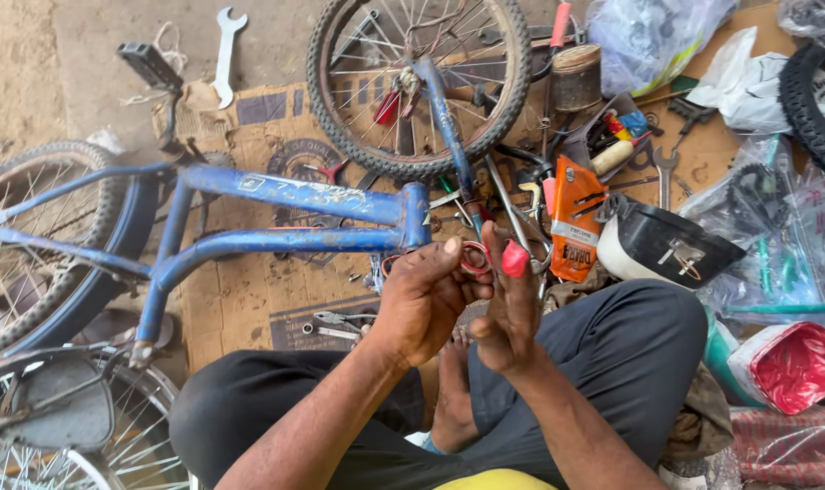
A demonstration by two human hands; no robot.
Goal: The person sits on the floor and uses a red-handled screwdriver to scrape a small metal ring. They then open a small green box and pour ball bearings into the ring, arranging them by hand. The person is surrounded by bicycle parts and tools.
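My left hand [423,299] pinches a small round metal ring [475,259], a bearing-like part, between thumb and fingers. My right hand [506,304] is raised beside it with fingers spread; a red smear of grease [515,259] coats one fingertip, right next to the ring. Both hands hover just in front of the head tube of a small blue bicycle frame [285,192] that lies upside down on cardboard. Its fork and front wheel [419,83] point away from me.
I sit cross-legged in dark trousers. Rear wheel [40,245] at left. Pliers [340,318] lie on the cardboard near my knee, a large spanner [224,54] far left. A black saddle [662,247], orange packet [576,218], tool tray [612,136], red-filled tub [793,366] and plastic bags crowd the right.
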